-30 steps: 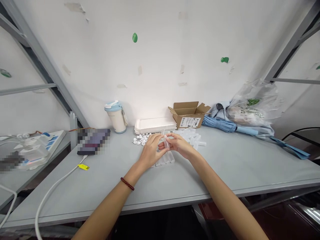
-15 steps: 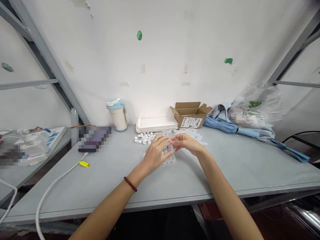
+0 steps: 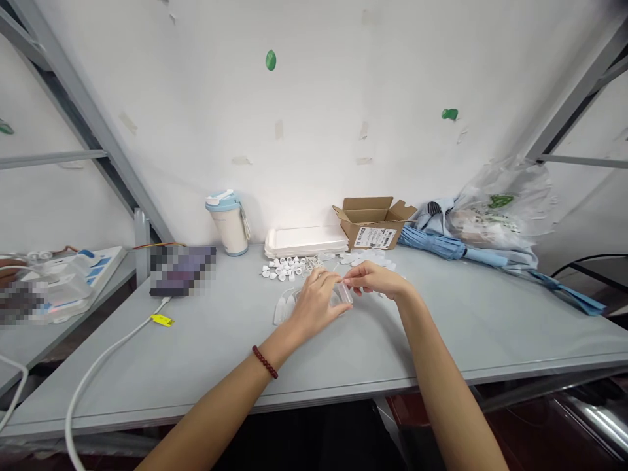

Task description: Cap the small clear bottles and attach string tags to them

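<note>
The clear tube (image 3: 346,296) is slim, straight-sided and see-through, with a pale, slightly milky sheen (its rim is too small to make out). It is tilted above the grey table (image 3: 206,353), its upper end leaning left. The left hand (image 3: 316,299) holds it between thumb and fingers; the right hand (image 3: 377,280) has its fingertips drawn narrow at the upper end, though I cannot tell whether they grip it. Similar clear tubes (image 3: 280,311) lie beside the left hand, with small white caps (image 3: 282,269) beyond. Farther back sit a long white case (image 3: 307,242) and an open cardboard box (image 3: 375,237).
</note>
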The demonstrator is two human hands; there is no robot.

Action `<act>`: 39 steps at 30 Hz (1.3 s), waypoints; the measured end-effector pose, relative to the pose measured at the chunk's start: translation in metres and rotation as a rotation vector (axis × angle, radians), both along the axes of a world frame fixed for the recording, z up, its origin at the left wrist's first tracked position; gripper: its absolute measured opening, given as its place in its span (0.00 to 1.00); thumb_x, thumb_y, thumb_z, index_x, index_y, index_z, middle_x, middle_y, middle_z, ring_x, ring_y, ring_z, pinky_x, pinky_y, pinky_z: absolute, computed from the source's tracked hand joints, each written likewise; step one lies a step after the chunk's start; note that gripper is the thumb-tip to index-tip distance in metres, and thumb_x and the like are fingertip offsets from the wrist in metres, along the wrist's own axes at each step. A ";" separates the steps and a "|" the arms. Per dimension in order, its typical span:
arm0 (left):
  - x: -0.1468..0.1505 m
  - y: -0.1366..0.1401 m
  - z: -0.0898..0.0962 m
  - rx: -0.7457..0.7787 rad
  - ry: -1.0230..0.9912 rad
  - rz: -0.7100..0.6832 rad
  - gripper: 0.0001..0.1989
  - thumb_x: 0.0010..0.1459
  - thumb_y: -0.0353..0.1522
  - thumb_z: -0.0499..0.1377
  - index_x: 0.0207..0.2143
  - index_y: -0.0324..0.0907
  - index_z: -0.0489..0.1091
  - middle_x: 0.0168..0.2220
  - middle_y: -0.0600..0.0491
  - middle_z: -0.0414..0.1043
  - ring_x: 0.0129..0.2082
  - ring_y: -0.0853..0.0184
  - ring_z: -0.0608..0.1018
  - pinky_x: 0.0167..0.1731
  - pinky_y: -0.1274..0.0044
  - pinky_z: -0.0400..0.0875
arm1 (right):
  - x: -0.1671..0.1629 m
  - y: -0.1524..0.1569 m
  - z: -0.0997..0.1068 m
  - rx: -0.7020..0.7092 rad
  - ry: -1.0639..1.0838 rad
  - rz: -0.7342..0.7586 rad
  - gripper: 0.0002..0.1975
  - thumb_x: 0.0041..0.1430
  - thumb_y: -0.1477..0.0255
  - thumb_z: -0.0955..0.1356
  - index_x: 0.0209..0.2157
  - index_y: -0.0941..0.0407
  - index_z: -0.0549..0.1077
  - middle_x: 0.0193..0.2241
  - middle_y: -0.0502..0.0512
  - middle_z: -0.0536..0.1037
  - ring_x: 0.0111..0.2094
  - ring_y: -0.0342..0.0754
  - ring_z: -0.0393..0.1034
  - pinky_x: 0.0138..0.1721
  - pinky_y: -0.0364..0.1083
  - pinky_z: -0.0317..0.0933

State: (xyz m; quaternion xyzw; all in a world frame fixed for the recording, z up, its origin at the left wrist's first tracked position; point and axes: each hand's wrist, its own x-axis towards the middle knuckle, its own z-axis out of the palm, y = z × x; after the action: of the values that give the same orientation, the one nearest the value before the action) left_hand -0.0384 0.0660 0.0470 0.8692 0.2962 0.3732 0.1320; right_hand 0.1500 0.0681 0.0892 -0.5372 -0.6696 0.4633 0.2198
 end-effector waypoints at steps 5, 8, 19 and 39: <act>0.001 -0.001 -0.002 -0.014 0.046 -0.017 0.18 0.48 0.34 0.65 0.43 0.42 0.69 0.41 0.48 0.72 0.49 0.54 0.66 0.47 0.60 0.64 | -0.001 0.001 -0.003 -0.009 -0.025 0.019 0.11 0.48 0.65 0.67 0.22 0.58 0.75 0.16 0.48 0.68 0.20 0.40 0.58 0.24 0.43 0.50; 0.001 -0.002 -0.003 -0.027 0.084 -0.036 0.17 0.49 0.34 0.64 0.43 0.41 0.69 0.41 0.48 0.72 0.49 0.54 0.66 0.46 0.62 0.65 | -0.001 0.003 -0.005 -0.019 -0.045 0.018 0.09 0.47 0.66 0.68 0.22 0.58 0.75 0.20 0.50 0.72 0.21 0.41 0.59 0.25 0.43 0.52; 0.004 -0.005 -0.007 -0.062 0.188 -0.042 0.12 0.53 0.34 0.61 0.40 0.41 0.70 0.41 0.48 0.74 0.49 0.54 0.66 0.46 0.63 0.64 | 0.000 0.006 -0.009 -0.017 -0.128 0.043 0.08 0.43 0.67 0.70 0.22 0.57 0.77 0.20 0.52 0.75 0.21 0.42 0.58 0.25 0.43 0.53; 0.005 -0.007 -0.012 -0.023 0.307 -0.022 0.12 0.54 0.33 0.59 0.42 0.39 0.68 0.40 0.46 0.73 0.49 0.52 0.66 0.44 0.63 0.65 | 0.001 0.010 -0.015 -0.036 -0.165 0.063 0.07 0.43 0.70 0.68 0.22 0.58 0.76 0.21 0.53 0.76 0.22 0.42 0.60 0.26 0.43 0.55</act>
State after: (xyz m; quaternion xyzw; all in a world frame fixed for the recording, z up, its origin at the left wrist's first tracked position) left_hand -0.0330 0.0589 0.0354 0.9177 0.3076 0.2311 0.0990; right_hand 0.1509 0.0779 0.0737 -0.5559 -0.6938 0.4360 0.1396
